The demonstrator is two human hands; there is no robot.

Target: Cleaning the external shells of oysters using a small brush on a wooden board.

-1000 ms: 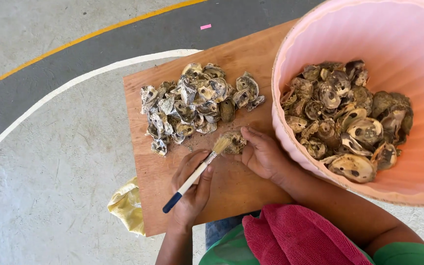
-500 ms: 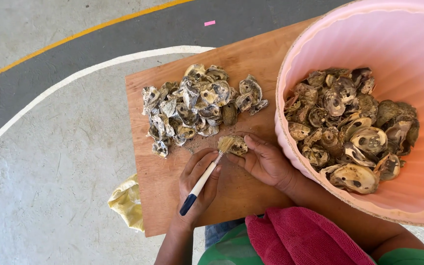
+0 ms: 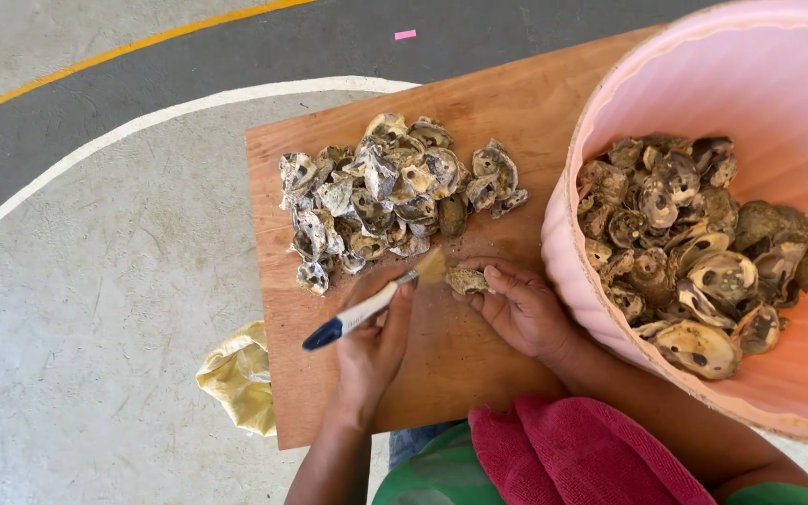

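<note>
Left hand point(image 3: 371, 346) grips white-and-blue-handled brush point(image 3: 367, 311), bristles now lifted off the small grey shell point(image 3: 467, 280) pinched in right hand point(image 3: 526, 313), low over brown wooden board point(image 3: 479, 122), near shell pile point(image 3: 390, 192); a brushing stroke seems complete.

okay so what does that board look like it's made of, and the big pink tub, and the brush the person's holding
Board: looks like wood, perhaps plywood, reddish-brown and matte, with faint grain lines. Pink tub: likely plastic, smooth, thin-walled, light glowing through the ribbed wall. Brush in the left hand: white and blue handle, apparently plastic, with pale bristles; bristle fibre can't be told. The right hand holds a shell piece, rough and chalky.
</note>
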